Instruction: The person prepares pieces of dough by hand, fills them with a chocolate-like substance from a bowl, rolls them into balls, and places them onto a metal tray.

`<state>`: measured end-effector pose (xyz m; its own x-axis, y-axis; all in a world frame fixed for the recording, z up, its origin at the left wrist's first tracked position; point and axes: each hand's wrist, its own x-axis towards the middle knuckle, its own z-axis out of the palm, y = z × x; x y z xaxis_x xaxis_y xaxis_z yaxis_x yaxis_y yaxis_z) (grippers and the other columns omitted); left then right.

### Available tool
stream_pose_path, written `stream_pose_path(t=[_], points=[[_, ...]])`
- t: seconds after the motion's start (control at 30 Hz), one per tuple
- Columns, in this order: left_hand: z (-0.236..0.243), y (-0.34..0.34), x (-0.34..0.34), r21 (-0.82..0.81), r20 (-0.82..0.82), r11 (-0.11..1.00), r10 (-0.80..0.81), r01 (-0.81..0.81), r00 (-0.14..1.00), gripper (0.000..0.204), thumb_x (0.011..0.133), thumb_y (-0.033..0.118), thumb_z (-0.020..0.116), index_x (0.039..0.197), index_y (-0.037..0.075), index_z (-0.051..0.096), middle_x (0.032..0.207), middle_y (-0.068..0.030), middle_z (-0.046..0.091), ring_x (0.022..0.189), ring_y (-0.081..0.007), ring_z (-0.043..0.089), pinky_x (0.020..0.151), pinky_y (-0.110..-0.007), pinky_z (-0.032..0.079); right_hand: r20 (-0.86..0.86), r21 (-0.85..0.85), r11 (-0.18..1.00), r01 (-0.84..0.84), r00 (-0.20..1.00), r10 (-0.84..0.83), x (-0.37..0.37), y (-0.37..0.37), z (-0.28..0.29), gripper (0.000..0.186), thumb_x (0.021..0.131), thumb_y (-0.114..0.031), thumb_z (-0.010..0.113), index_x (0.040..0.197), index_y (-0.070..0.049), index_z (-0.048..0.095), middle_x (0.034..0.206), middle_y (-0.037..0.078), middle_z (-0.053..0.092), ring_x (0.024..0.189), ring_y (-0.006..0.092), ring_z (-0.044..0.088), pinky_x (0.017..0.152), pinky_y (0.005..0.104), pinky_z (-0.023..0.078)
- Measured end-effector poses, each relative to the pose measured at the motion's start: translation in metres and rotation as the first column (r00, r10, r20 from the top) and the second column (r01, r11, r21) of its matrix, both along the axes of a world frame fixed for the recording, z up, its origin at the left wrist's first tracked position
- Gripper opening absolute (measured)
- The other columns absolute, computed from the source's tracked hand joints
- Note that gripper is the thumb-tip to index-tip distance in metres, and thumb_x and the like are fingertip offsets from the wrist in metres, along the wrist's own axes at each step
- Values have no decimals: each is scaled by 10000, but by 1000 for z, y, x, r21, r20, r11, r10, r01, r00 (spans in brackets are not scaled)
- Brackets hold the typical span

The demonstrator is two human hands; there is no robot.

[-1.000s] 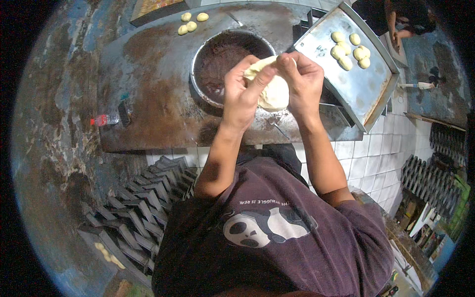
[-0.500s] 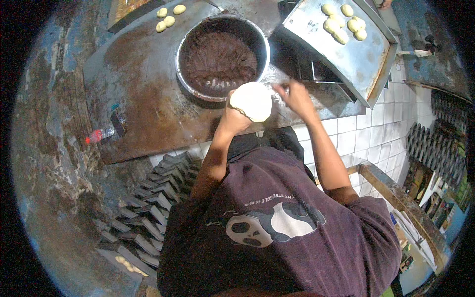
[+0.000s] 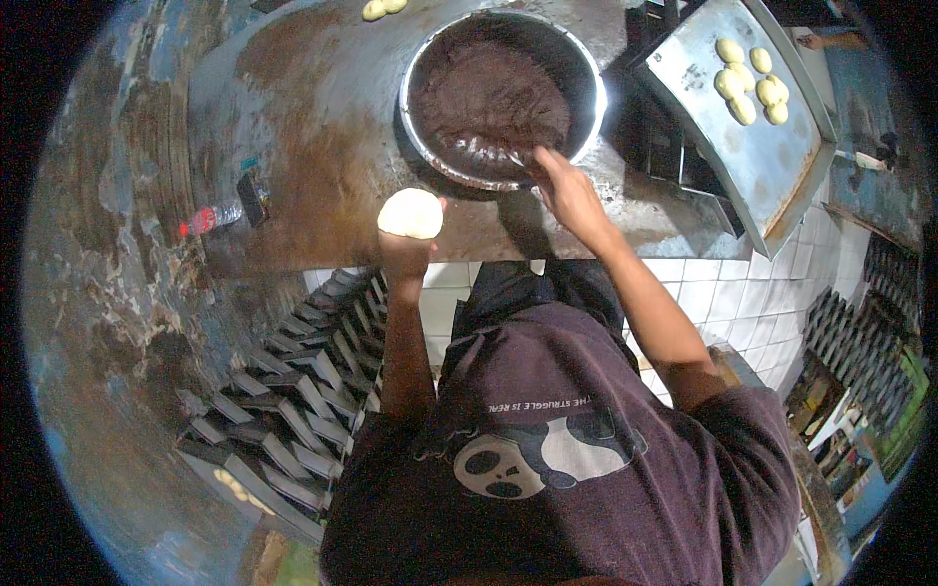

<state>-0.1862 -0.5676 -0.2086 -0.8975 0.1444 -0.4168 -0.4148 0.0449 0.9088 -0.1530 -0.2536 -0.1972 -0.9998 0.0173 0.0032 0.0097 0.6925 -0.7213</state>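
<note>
On my left hand [image 3: 405,256] lies a pale, flattened round of dough [image 3: 410,213], held above the near part of the table, left of the basin. The dough hides most of the fingers beneath it. A large round metal basin [image 3: 406,98] contains a dark brown, paste-like filling [image 3: 493,93]. My right hand [image 3: 569,195] is at the basin's near right rim, its fingers closed and reaching over the filling. Something thin and shiny shows by the fingertips, too small to make out.
Several dough balls [image 3: 743,80] sit on a tilted metal tray [image 3: 762,176] at right. More dough [image 3: 383,9] lies at the table's far edge. A bottle [image 3: 210,219] and a dark flat object [image 3: 253,198] are at left. Stacked trays [image 3: 293,400] stand lower left. Another person's hand [image 3: 811,41] shows far right.
My left hand has moved left, away from the basin, with the dough round. My right hand has come in to the basin's rim. The view has shifted, so the table appears higher and further right.
</note>
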Motion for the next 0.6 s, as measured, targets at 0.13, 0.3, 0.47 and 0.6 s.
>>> stream_pose_path(t=[0.13,0.3,0.47,0.6], points=[[33,5,1,-31,32,993,111,-110,993,418,873,106,794,1238,37,601,1113,-163,693,689,-183,662,523,-244,483,47,170,981,-91,995,84,-64,-29,-54,462,906,6,491,1359,-69,542,1212,271,645,1102,462,645,949,517,541],[57,12,8,45,1,945,325,-325,946,291,825,125,876,1058,94,705,886,40,700,715,-38,617,539,-217,447,199,202,972,-116,977,76,-96,-53,-84,460,970,-50,442,1417,-98,538,1255,267,632,1125,449,646,952,520,550],[44,-8,9,-7,7,957,289,-289,957,369,794,74,898,1098,86,690,942,28,702,805,-60,634,644,-246,503,256,214,970,-119,965,62,-98,-61,-106,446,991,-58,426,1415,-109,553,1254,259,639,1127,457,647,965,514,549],[44,-12,12,15,-63,961,278,-278,958,392,782,53,902,1107,65,683,986,6,704,893,-102,649,770,-293,533,389,239,956,-170,919,66,-98,-60,-110,427,984,-100,470,1401,-118,562,1220,263,670,1121,428,668,962,517,548]])
